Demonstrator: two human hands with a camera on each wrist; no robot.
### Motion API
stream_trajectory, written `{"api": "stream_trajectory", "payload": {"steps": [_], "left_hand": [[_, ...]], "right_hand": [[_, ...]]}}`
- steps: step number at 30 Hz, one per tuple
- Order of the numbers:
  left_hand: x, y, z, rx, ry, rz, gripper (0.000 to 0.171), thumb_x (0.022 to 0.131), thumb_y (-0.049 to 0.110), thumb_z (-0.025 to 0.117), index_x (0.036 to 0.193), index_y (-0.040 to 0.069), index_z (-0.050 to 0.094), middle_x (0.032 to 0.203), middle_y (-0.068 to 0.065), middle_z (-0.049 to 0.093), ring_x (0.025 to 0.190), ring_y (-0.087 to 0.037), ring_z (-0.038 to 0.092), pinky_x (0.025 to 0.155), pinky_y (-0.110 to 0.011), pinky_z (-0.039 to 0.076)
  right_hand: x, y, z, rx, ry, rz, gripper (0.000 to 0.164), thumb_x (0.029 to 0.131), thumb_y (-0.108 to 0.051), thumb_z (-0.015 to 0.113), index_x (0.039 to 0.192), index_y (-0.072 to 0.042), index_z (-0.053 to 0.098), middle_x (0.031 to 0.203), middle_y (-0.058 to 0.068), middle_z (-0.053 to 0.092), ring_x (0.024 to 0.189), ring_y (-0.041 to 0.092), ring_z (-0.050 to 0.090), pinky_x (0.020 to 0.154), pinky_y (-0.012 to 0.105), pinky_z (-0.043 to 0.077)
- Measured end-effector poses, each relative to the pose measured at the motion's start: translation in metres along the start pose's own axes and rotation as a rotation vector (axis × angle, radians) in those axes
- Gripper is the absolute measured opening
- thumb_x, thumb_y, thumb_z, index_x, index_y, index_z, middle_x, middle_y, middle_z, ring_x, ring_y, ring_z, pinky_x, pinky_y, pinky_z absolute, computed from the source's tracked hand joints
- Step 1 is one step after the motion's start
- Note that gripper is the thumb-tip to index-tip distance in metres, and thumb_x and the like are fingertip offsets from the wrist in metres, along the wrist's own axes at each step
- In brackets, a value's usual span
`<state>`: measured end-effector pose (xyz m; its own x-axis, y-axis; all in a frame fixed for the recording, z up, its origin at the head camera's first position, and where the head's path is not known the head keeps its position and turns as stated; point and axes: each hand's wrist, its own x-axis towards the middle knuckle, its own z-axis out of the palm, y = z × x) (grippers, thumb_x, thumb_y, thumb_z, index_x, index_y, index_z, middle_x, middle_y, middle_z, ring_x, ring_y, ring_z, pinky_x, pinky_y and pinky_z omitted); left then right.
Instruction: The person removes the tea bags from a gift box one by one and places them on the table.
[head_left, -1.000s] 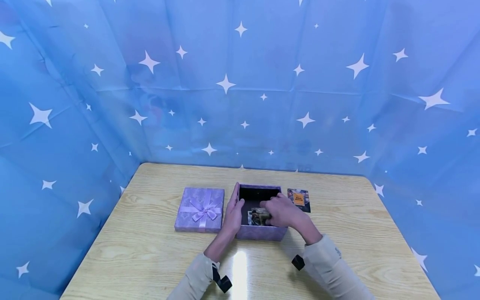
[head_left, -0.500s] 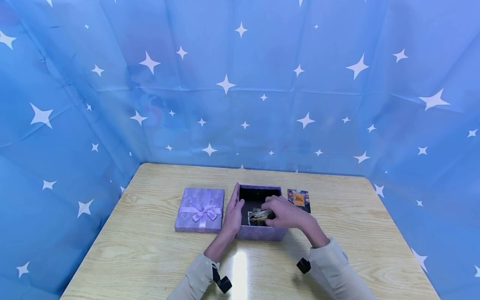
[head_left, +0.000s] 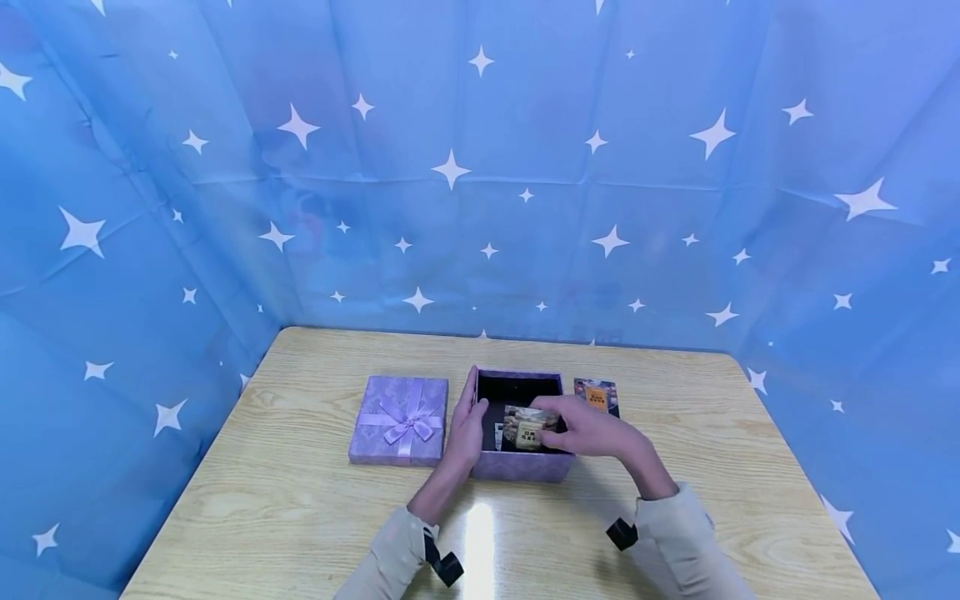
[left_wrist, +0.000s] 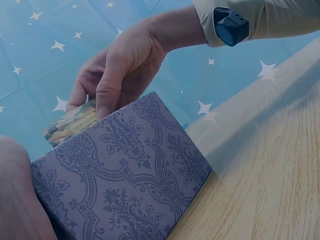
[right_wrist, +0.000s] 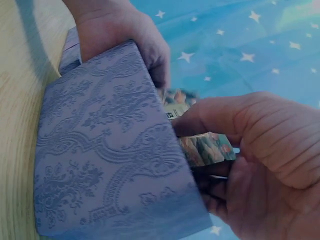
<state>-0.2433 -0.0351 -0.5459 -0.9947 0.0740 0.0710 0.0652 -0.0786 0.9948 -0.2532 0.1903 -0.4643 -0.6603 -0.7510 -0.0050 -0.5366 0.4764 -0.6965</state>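
Note:
A purple patterned box (head_left: 522, 467) stands uncovered on the table, dark inside. My left hand (head_left: 467, 429) holds its left wall, fingers along the outside and thumb over the rim. Within the opening, my right hand (head_left: 592, 427) pinches a small printed card or flat packet (head_left: 516, 423) with a yellowish label between thumb and fingers. In the right wrist view the packet (right_wrist: 207, 150) sticks up past the rim, with the thumb in front of it. Beside it in the box, the edge of another printed piece (head_left: 498, 435) shows; the rest is covered.
The box's purple lid (head_left: 375, 395) with a ribbon bow lies to the left. Right of the box lies a dark printed packet (head_left: 597, 395) with an orange label, partly behind the right hand. A blue starry curtain (head_left: 480, 208) hangs behind the wooden table (head_left: 300, 400).
The held packet has turned so its labelled face shows, and the right hand has shifted slightly right with its wrist farther out. My left hand and the box have stayed put.

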Motion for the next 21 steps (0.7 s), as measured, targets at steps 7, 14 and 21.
{"api": "stream_trajectory", "payload": {"steps": [7, 14, 21], "left_hand": [[0.001, 0.000, 0.000, -0.016, -0.005, 0.005, 0.061, 0.113, 0.013, 0.034, 0.169, 0.021, 0.013, 0.176, -0.002, 0.008, 0.161, -0.024, 0.006, 0.130, -0.049, 0.007], [0.000, 0.000, 0.000, -0.012, -0.009, 0.001, 0.061, 0.113, 0.015, 0.034, 0.169, 0.022, 0.013, 0.176, 0.000, 0.008, 0.161, -0.024, 0.005, 0.130, -0.048, 0.006], [-0.001, 0.004, 0.000, -0.002, -0.007, 0.001, 0.061, 0.113, 0.015, 0.034, 0.169, 0.021, 0.012, 0.176, 0.001, 0.008, 0.161, -0.024, 0.005, 0.130, -0.049, 0.007]], "right_hand": [[-0.012, 0.000, -0.007, 0.051, 0.097, 0.040, 0.035, 0.102, -0.018, 0.069, 0.135, -0.009, 0.061, 0.092, -0.002, 0.069, 0.064, 0.009, 0.054, 0.062, 0.029, 0.049], [-0.020, 0.012, -0.007, 0.122, 0.235, 0.031, 0.015, 0.100, -0.020, 0.072, 0.096, -0.014, 0.059, 0.079, -0.004, 0.054, 0.070, 0.014, 0.049, 0.061, 0.031, 0.042], [-0.028, 0.018, -0.008, 0.196, 0.353, 0.078, 0.013, 0.102, -0.018, 0.069, 0.093, -0.015, 0.060, 0.079, 0.001, 0.056, 0.068, 0.016, 0.050, 0.060, 0.031, 0.042]]}}
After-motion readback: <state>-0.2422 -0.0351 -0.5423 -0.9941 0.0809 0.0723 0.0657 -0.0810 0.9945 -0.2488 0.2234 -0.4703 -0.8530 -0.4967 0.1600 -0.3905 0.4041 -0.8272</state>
